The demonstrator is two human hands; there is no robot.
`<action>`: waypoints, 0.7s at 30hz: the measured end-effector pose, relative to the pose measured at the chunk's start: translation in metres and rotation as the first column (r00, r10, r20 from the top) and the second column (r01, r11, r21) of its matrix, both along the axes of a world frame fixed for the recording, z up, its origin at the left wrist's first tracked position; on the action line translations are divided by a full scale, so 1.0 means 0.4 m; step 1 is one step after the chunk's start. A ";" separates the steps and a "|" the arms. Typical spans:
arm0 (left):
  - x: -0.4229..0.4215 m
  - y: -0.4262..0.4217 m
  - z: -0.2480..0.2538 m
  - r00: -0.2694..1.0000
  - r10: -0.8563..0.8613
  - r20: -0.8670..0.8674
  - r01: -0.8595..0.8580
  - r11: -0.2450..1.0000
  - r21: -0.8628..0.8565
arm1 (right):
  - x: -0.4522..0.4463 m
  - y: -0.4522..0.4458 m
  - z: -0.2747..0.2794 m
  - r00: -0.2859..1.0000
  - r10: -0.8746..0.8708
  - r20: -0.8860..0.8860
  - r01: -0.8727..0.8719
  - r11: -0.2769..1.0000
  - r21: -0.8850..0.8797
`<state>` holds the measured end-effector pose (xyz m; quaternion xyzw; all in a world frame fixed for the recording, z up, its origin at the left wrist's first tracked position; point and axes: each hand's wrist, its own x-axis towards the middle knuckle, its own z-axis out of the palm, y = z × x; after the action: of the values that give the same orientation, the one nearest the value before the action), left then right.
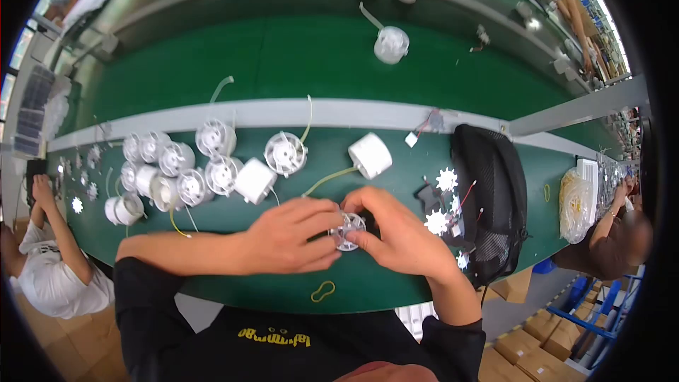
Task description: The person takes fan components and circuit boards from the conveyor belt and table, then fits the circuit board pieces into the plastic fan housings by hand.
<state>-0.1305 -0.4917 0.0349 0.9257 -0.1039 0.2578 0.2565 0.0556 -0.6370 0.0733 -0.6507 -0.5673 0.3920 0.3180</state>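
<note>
Both hands meet in front of my chest around a small round white fan housing [349, 232] with spokes. My left hand [293, 235] grips it from the left, fingers curled against its side. On the other side, my right hand [399, 233] pinches it between thumb and fingers; part of the housing is hidden. Just beyond them lies a white cylindrical housing [370, 156] with a pale strap. Another spoked housing [286, 153] and a plain white one [255, 181] sit close to my left hand. A yellow rubber band [323, 291] lies nearer my body.
Several white housings [176, 158] crowd the green table's left side. To the right are white fan blade wheels [436, 223], small wired parts and a black mesh bag [489, 198]. A grey rail [318, 112] crosses behind. People work at both sides.
</note>
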 end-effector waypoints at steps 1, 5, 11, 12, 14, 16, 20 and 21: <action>-0.002 -0.001 0.008 1.000 -0.005 0.020 0.004 0.999 0.042 | 0.003 -0.005 -0.011 1.000 0.006 0.011 -0.007 0.999 0.039; -0.006 -0.020 0.034 0.947 0.008 -0.322 -0.034 0.997 -0.074 | 0.004 -0.031 0.031 0.991 -0.069 0.114 0.054 0.990 0.127; 0.048 0.083 0.183 0.963 0.028 -0.269 -0.051 0.996 -0.079 | 0.081 -0.078 0.115 0.797 -0.449 0.404 0.367 0.891 0.266; 0.081 0.146 0.209 0.961 0.092 -0.260 -0.116 0.990 -0.079 | 0.112 -0.086 0.103 0.643 -0.552 0.530 0.482 0.830 0.280; 0.167 0.299 0.243 0.907 0.338 -0.251 -0.349 0.937 0.000 | 0.157 -0.103 0.086 0.454 -0.628 0.631 0.584 0.746 0.322; 0.249 0.516 0.183 0.810 0.566 -0.156 -0.553 0.825 0.119 | 0.185 -0.117 0.077 0.436 -0.508 0.743 0.629 0.762 0.151; 0.364 0.945 0.044 0.514 0.857 -0.012 -0.840 0.507 0.196 | 0.212 -0.132 0.064 0.474 -0.428 0.769 0.645 0.764 0.028; 0.373 1.023 0.009 0.457 0.889 0.027 -0.878 0.446 0.172 | 0.218 -0.133 0.061 0.493 -0.424 0.760 0.643 0.766 0.010</action>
<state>0.0187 -0.0826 0.0384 0.8699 0.3808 0.3132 0.0126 0.1429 -0.6901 0.0975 -0.9311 -0.3515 0.0566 0.0796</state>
